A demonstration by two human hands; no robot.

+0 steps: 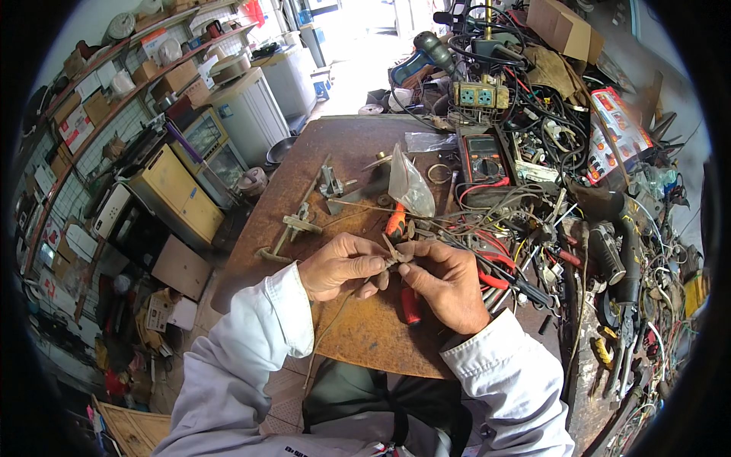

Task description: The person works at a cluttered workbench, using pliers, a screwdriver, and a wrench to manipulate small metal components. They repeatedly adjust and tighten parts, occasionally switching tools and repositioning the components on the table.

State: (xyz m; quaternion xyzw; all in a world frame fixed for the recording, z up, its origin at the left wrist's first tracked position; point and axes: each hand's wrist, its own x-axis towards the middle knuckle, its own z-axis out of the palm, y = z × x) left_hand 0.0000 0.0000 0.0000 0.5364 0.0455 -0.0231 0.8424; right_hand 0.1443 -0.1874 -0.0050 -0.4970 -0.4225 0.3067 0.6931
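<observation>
My left hand [340, 266] and my right hand [445, 282] meet over the front of the worn brown table. Between their fingertips they pinch a small, dull brownish piece [392, 253] with a pointed tip; its kind is too small to make out. A thin brown cord [327, 333] hangs from under my left hand past the table's edge. Just beyond the fingers lies a tool with an orange and black handle [396, 222]. A red handle [411, 306] rests beside my right hand, partly covered by it.
Left of my hands lies a rusty metal frame with brackets [302, 222]. A clear plastic bag [411, 183] and a multimeter [483, 158] sit farther back. Tangled cables, red-handled pliers [495, 276] and other tools crowd the right side. Loaded shelves [114, 87] line the left wall.
</observation>
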